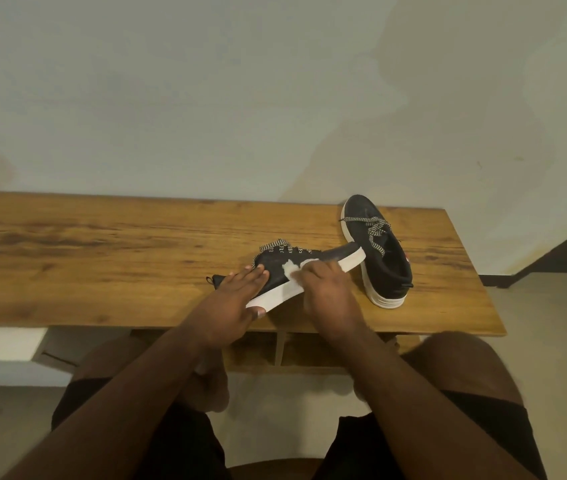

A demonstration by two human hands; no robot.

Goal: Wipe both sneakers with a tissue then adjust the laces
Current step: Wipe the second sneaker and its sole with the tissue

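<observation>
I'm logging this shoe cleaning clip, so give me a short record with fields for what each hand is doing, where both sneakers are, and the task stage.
left hand: grips the heel end of the near sneaker, which lies on its side
right hand: presses a white tissue against that sneaker's dark upper
far sneaker: upright on the wooden table, at the right, untouched
laces: loose on both sneakers
stage: wiping the first sneaker; laces not yet adjusted
</observation>
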